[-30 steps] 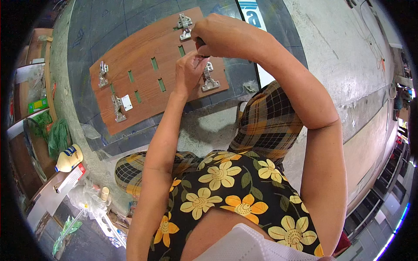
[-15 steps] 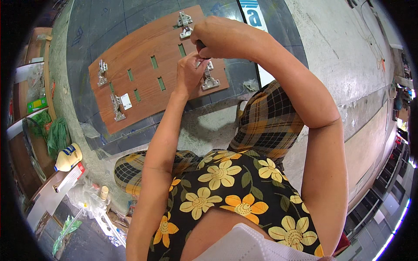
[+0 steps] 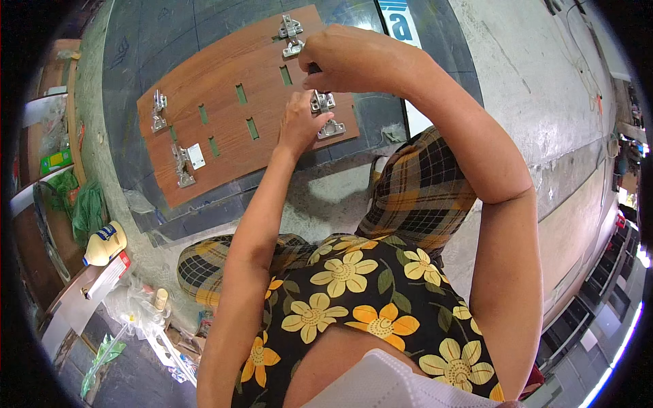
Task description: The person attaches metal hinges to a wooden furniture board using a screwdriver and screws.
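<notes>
Left hand (image 3: 298, 122) shifted, thumb on hinge (image 3: 332, 128) to its right, half-curled, grip unclear; hinge lengthwise along board's (image 3: 223, 109) right end; right hand (image 3: 343, 58) clutches dark handle (image 3: 313, 69).

On a panel (image 3: 163, 34), a board (image 3: 218, 81) is laid. On the board are set a far-left hinge (image 3: 158, 111), near-left hinge (image 3: 181, 166), far-right hinge (image 3: 290, 34) and near-right hinge (image 3: 331, 128). A card (image 3: 196, 156) is placed right of the near-left hinge. By the near-right hinge the left hand (image 3: 297, 122) is placed; beyond, the right hand (image 3: 343, 60). Left of the panel, a bottle (image 3: 107, 245) is set.
</notes>
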Tool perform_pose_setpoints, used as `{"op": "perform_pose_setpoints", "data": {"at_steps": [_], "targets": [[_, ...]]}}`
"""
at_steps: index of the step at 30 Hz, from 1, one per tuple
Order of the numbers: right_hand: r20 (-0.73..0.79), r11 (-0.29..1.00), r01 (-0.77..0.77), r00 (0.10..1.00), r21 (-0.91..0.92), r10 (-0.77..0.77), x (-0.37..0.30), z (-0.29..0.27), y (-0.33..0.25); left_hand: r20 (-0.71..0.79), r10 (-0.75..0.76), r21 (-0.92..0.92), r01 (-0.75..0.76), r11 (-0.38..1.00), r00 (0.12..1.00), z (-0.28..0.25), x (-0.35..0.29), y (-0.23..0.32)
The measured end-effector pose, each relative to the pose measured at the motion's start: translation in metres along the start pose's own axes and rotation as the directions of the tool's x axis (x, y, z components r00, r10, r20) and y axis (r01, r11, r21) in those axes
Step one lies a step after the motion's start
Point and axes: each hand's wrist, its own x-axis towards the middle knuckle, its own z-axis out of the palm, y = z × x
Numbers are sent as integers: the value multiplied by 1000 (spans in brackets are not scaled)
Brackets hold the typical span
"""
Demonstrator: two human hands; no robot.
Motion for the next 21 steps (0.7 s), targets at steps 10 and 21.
{"op": "perform_pose_setpoints", "data": {"at_steps": [10,21], "targets": [[-65,987,34,997,-157,-45,-4,5,1,-65,35,10,-35,999,997,5,-2,-3],[75,997,77,994,25,-78,-7,0,12,-54,16,13,-16,1000,998,9,-1,-8]]}}
